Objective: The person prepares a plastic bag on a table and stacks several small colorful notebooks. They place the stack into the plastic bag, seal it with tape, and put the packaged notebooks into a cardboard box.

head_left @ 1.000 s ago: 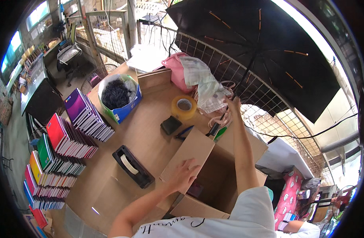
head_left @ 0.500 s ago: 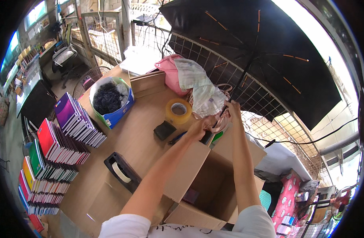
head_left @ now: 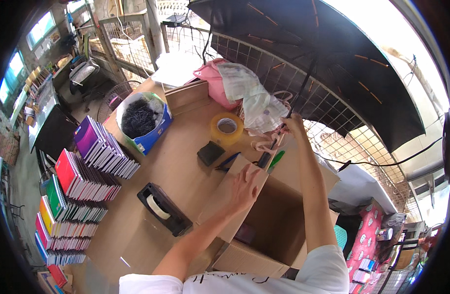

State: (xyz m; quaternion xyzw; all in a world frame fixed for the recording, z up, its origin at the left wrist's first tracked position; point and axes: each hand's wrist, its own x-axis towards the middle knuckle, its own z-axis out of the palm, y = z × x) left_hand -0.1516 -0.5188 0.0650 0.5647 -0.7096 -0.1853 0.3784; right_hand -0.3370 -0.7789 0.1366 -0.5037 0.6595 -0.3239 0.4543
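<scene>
A large black umbrella stands spread open at the far right. Its thin shaft slants down toward a dark handle by the open cardboard box. My right hand is closed around the shaft. Above the box's left flap is my left hand, fingers loosely apart and holding nothing; whether it touches the flap I cannot tell. A green object lies beside the handle. Left of it are a black pouch-like item and a roll of clear yellowish tape.
Stacks of spiral notebooks line the table's left side. A black tape dispenser sits near the table's middle. Behind are a blue-green container of black mesh-like material, a pink bag and a pale cloth. Wire fencing runs behind the umbrella.
My left hand has let go of the umbrella's lower shaft and come back over the box flap. My right hand keeps its hold. The view has shifted slightly.
</scene>
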